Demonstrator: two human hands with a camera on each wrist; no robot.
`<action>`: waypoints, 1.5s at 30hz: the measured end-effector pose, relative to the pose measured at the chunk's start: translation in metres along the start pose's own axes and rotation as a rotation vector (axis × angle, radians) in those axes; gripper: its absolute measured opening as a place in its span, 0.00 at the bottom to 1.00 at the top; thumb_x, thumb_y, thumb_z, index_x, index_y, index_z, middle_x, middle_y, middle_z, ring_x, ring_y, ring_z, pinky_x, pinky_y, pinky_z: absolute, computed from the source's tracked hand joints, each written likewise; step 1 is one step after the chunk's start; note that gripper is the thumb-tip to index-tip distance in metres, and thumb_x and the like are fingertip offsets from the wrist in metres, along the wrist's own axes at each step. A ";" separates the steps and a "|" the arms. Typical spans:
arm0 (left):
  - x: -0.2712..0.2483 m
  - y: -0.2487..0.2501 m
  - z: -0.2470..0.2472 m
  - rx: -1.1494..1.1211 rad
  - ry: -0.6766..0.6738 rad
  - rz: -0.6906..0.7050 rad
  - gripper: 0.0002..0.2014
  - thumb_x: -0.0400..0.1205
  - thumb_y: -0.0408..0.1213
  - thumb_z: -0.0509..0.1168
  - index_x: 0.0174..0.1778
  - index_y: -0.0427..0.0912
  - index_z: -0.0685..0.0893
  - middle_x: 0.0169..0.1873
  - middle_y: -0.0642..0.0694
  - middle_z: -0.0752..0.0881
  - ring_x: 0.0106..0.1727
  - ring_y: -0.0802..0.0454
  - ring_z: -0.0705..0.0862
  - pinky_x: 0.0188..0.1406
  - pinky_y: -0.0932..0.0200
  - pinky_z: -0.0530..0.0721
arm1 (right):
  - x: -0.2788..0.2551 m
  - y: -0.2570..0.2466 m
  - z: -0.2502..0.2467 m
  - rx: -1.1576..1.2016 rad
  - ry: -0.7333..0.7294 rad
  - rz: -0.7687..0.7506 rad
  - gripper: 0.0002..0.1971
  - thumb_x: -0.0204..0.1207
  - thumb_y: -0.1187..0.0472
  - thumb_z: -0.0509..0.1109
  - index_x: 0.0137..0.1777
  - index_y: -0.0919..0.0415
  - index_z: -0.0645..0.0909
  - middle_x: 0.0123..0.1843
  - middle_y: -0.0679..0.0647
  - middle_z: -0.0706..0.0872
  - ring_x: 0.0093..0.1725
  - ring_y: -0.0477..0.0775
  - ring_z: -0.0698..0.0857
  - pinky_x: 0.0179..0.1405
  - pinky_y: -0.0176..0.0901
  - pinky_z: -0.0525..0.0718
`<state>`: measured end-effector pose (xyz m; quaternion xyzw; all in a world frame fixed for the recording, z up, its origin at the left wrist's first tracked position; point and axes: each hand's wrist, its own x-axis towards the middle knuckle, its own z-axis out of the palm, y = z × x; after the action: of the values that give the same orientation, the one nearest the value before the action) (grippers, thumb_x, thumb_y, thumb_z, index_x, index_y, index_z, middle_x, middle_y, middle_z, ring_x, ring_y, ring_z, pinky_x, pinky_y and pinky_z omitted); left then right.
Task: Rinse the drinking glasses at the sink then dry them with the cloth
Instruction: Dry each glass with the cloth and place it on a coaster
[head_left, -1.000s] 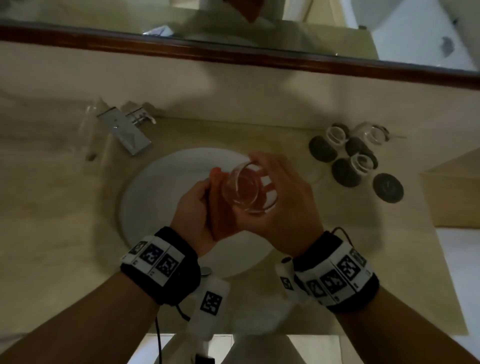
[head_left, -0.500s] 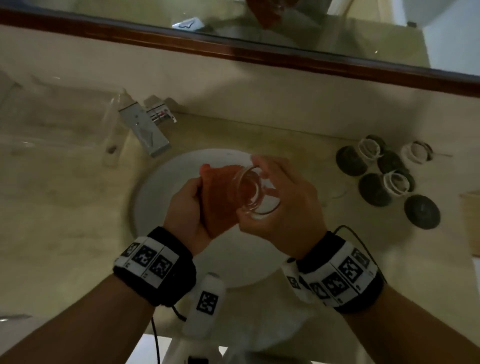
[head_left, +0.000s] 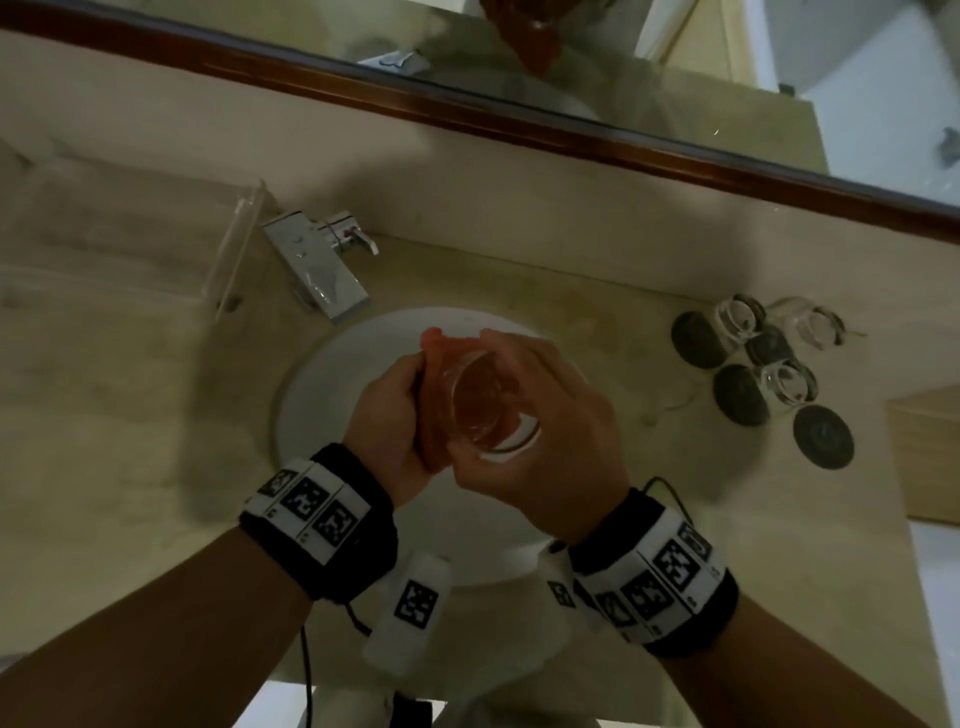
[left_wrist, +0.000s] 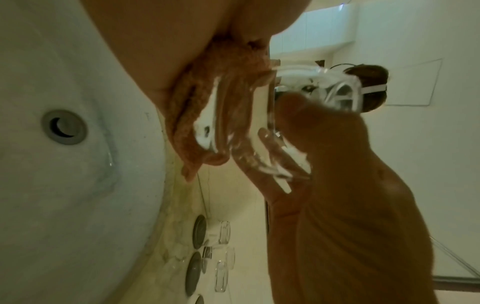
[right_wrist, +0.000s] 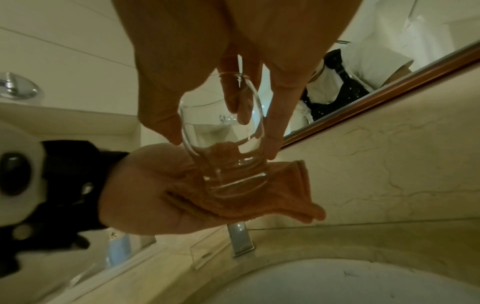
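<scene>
Over the white sink basin (head_left: 332, 415), the right hand (head_left: 545, 431) has its fingers (right_wrist: 275, 123) clamped round the drinking glass (head_left: 488, 410). The left hand (head_left: 389, 410) grips the orange cloth (right_wrist: 259, 197) against its base. Thin, wet glass looks slippery and breakable; holding it by the wall seems wisest.

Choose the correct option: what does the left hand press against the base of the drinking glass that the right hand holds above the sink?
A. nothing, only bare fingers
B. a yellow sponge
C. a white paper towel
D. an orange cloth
D: the left hand holds an orange cloth against the base of the drinking glass, which the right hand grips.
</scene>
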<state>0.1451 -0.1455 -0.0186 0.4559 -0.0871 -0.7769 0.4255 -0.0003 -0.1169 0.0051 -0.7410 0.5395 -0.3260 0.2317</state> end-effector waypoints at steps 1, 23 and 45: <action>-0.001 0.000 0.000 0.014 -0.006 0.002 0.25 0.89 0.47 0.53 0.69 0.30 0.81 0.58 0.32 0.88 0.53 0.39 0.89 0.48 0.47 0.92 | 0.003 -0.001 0.001 0.008 0.026 0.014 0.40 0.62 0.47 0.82 0.74 0.59 0.79 0.68 0.51 0.84 0.62 0.53 0.86 0.54 0.52 0.90; 0.005 0.018 0.005 0.397 -0.262 0.448 0.32 0.80 0.52 0.66 0.81 0.53 0.71 0.51 0.35 0.83 0.29 0.41 0.66 0.22 0.57 0.72 | 0.030 -0.002 -0.001 0.919 0.234 0.435 0.28 0.71 0.53 0.74 0.70 0.61 0.76 0.60 0.46 0.87 0.59 0.41 0.89 0.56 0.39 0.87; -0.006 0.024 0.019 0.367 -0.321 0.414 0.31 0.82 0.41 0.69 0.78 0.30 0.71 0.50 0.47 0.91 0.50 0.52 0.91 0.56 0.46 0.87 | 0.034 0.002 -0.005 0.974 0.207 0.400 0.13 0.85 0.51 0.56 0.64 0.57 0.67 0.56 0.52 0.84 0.51 0.45 0.88 0.50 0.42 0.88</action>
<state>0.1460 -0.1608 0.0086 0.3694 -0.3825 -0.7072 0.4660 0.0019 -0.1498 0.0149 -0.3946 0.4764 -0.5593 0.5519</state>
